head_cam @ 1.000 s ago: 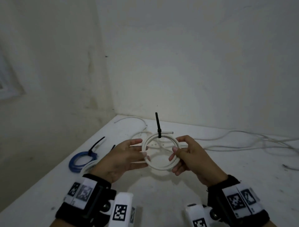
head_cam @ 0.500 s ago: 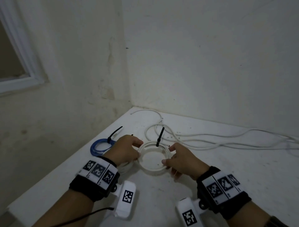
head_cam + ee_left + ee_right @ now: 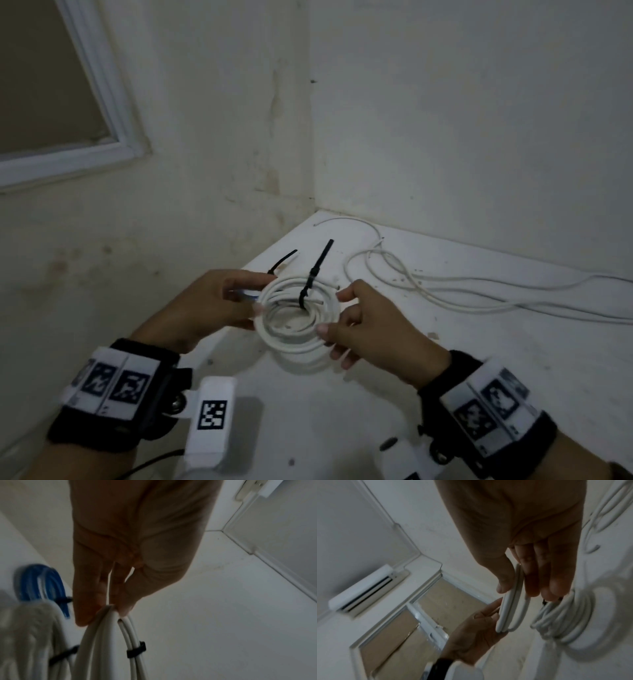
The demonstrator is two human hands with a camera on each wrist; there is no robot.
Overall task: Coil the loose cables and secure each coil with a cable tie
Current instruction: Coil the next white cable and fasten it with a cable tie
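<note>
A white cable coil (image 3: 292, 342) bound by a black cable tie (image 3: 311, 277) hangs just above the white table (image 3: 513, 377). My left hand (image 3: 257, 298) pinches its left side, thumb against fingers (image 3: 82, 618). My right hand (image 3: 329, 317) pinches its right side, thumb on one face and fingers (image 3: 532, 588) on the other. The tie (image 3: 136, 650) wraps the strands, tail pointing up. A second tied white coil (image 3: 565, 622) lies on the table under the held coil (image 3: 506, 609). A tied blue coil (image 3: 41, 582) lies behind my left hand.
Long loose white cables (image 3: 445, 294) trail across the table toward the right wall. The table's left edge runs close to my left wrist. Walls meet in a corner behind the table, and a window frame (image 3: 113, 113) sits on the left wall.
Both hands carried the tied white coil left and down toward the blue coil. It went from upright, facing me, to lying flatter just over the other white coil.
</note>
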